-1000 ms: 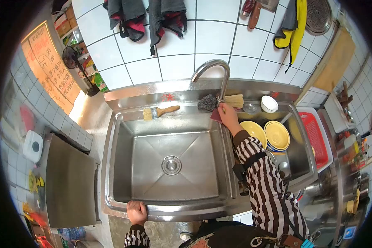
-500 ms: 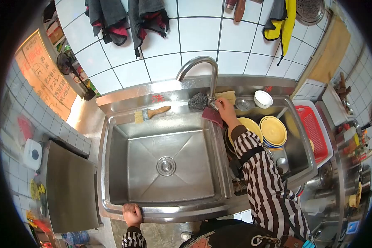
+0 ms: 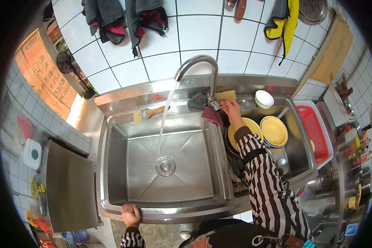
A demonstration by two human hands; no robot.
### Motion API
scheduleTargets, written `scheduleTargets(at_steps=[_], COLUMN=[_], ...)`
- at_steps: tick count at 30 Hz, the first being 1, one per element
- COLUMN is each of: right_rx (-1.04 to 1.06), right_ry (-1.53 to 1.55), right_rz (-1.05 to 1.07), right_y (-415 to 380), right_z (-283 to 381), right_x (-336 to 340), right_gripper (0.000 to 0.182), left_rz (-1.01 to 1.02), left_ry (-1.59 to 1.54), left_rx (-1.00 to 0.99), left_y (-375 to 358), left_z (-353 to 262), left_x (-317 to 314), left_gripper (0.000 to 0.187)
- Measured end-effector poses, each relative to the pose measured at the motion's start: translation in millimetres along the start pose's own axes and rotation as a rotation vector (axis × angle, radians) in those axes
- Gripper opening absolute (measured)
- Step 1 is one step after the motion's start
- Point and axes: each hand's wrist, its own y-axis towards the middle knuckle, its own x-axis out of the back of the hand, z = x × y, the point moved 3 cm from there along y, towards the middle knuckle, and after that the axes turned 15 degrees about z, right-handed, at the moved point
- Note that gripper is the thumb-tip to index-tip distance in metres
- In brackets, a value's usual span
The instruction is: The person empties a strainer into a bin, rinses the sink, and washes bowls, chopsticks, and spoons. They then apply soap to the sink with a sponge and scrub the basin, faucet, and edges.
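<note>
Water runs from the curved steel faucet [image 3: 213, 78] into the left sink basin [image 3: 173, 182]. My right hand [image 3: 233, 113] pinches the small faucet lever [image 3: 222, 107] at the spout's base. Beside it are a maroon cloth [image 3: 212, 116], a grey scouring pad [image 3: 198, 100] and a tan sponge [image 3: 225, 95]. My left hand [image 3: 131, 214] is closed over the sink's front rim at the lower left. A brush [image 3: 149, 113] with a wooden handle lies on the back ledge.
Yellow bowls [image 3: 273, 131] and other dishes fill part of the right basin. A white bowl [image 3: 263, 99] stands on its back ledge. A red basket [image 3: 314, 132] is at the right. Dark gloves [image 3: 105, 20] hang on the tiled wall.
Water now flows from the faucet, where none ran before. My right hand has moved slightly right with the lever. My left hand stays on the rim.
</note>
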Motion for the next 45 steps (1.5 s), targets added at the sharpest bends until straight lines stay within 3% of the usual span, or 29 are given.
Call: scheduleTargets(at_steps=[10, 12, 13, 15, 17, 19, 20, 22, 25, 28, 33, 36, 39, 40, 41, 42, 43, 44, 45], right_rx=[-0.15, 0.547, 0.547, 0.572, 0.681, 0.171, 0.161, -0.008, -0.034, 0.016, -0.046, -0.158, -0.228, -0.202, -0.29, -0.427, -0.655, -0.695, -0.84], right_ry=[-0.215, -0.671, -0.668, -0.54, -0.709, -0.312, -0.307, 0.056, 0.18, 0.162, -0.037, -0.372, -0.805, -0.821, -0.876, -1.017, -0.946, -0.85, -0.858], right_rz=[-0.108, -0.318, -0.314, -0.106, -0.039, 0.236, 0.248, 0.419, 0.47, 0.515, 0.53, 0.426, 0.377, 0.34, 0.373, 0.279, 0.174, 0.089, 0.062], right_y=[2.7, 0.5, 5.5, -1.6, -9.2, -1.5, 1.7, 7.5, 6.5, 9.8, -22.6, -53.3, -93.9, -115.9, -123.3, -146.1, -158.1, -174.2, -197.4], right_z=[13.0, 39.9, 43.5, 81.8, 120.7, 131.6, 133.5, 128.5, 118.2, 95.5, 116.7, 131.8, 150.6, 151.2, 136.6, 132.2, 107.8, 88.0, 90.5], right_x=[-7.6, -20.4, -24.9, -67.2, -113.0, -152.9, -167.9, -198.9, -220.2, -218.8, -188.9, -144.1, -55.1, -25.3, 23.0, 53.5, 107.5, 143.7, 144.7], right_gripper=[0.018, 0.019, 0.019, 0.025, 0.033, 0.043, 0.043, 0.062, 0.041, 0.038, 0.045, 0.06, 0.049, 0.042, 0.038, 0.034, 0.032, 0.04, 0.04], left_rz=[0.003, -0.013, -0.006, 0.008, 0.031, 0.028, 0.025, -0.005, -0.025, -0.037, -0.005, 0.027, -0.041, -0.028, -0.013, -0.011, -0.01, 0.011, 0.032], left_ry=[-0.015, -0.032, -0.013, 0.003, 0.019, 0.014, 0.014, 0.029, 0.021, 0.001, 0.01, 0.018, 0.009, -0.004, -0.01, -0.007, -0.008, 0.016, 0.043], left_rx=[0.02, 0.033, 0.03, 0.031, 0.051, 0.046, 0.04, 0.036, 0.03, 0.021, -0.02, 0.029, -0.005, 0.002, 0.012, 0.02, 0.007, 0.02, 0.033], left_y=[-1.0, -0.6, -0.3, -1.1, 0.7, 0.1, -2.5, -2.8, -0.9, -2.2, -3.6, -4.9, -3.8, -3.4, -3.6, -3.9, -3.5, -2.8, -2.5], left_z=[-0.2, -1.4, -1.3, -2.3, -3.4, 1.0, 3.7, 1.3, -2.0, 1.9, 2.9, 8.6, 1.1, 0.6, 0.7, 0.4, -1.2, -2.2, -1.9], left_x=[-0.1, 2.0, 2.0, 2.1, 3.0, -1.4, -2.6, -1.4, 2.1, -0.3, -1.8, -3.8, 0.1, 0.2, 0.4, 0.2, 0.7, 0.7, 0.0], left_gripper=[0.015, 0.015, 0.016, 0.016, 0.016, 0.016, 0.016, 0.016, 0.015, 0.016, 0.019, 0.018, 0.019, 0.019, 0.02, 0.02, 0.02, 0.02, 0.02])
